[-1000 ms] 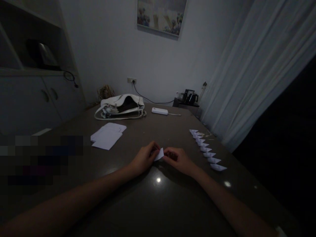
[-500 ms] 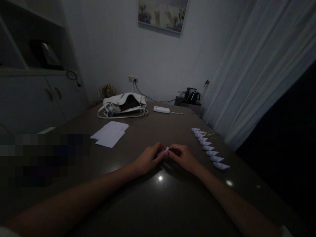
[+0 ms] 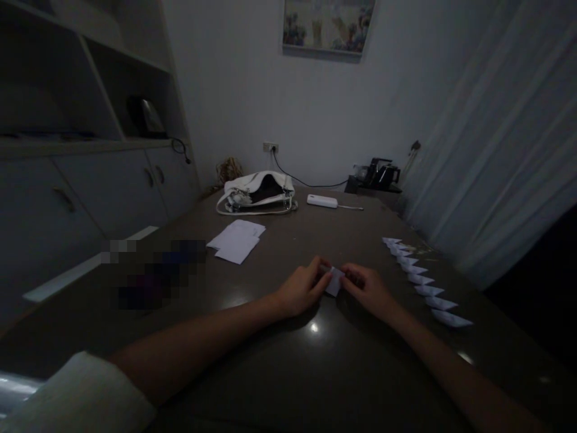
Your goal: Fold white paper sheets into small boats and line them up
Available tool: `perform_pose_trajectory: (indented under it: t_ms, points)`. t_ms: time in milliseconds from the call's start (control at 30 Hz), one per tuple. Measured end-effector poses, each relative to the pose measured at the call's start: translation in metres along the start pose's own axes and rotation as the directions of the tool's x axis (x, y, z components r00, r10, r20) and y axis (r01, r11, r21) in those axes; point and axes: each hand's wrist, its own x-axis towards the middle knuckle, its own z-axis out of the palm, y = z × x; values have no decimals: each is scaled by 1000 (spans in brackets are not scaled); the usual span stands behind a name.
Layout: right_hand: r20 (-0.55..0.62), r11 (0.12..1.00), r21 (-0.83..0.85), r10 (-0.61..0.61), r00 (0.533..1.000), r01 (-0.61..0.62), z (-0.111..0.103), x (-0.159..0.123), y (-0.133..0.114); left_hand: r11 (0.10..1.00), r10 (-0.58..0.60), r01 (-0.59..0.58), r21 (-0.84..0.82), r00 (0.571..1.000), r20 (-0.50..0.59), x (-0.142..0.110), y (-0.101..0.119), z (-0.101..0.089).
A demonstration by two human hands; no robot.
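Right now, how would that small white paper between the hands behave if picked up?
The paper is probably light, being so small. It seems fairly stiff: its edges look straight, not drooping. Rolling seems unlikely, as it looks flat.

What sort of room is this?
Probably a dining or sitting room in a home, though a small office is possible: it has a large table, built-in white cabinets and a framed picture.

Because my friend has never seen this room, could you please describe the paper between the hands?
On the brown table, look left of the row of paper boats. There the left hand and right hand hold a small folded paper between them. Unlike the boats and the flat sheets farther away, it is held.
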Motion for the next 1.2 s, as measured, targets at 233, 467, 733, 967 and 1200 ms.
perform_pose_trajectory:
  t_ms: [233, 467, 733, 967, 1200]
  points:
    - [76, 980, 194, 26, 997, -41, 6, 0, 0, 991, 2, 3, 132, 999, -44, -3, 6, -3]
    - [132, 979, 199, 19, 991, -46, 5, -1, -4, 978, -53, 68, 195, 995, -82, -1, -4, 1]
    - [73, 998, -40, 43, 996, -40, 3, -2, -6, 922, -90, 127, 366, 989, -115, -1, -6, -1]
    - [29, 982, -164, 94, 995, -88, 2, -1, -2, 854, -147, 178, 489, 984, -100, -1, 0, -1]
    - [3, 963, -248, -105, 995, 102, 0, 0, -4, 823, -147, 184, 538, 983, -111, -1, 0, 0]
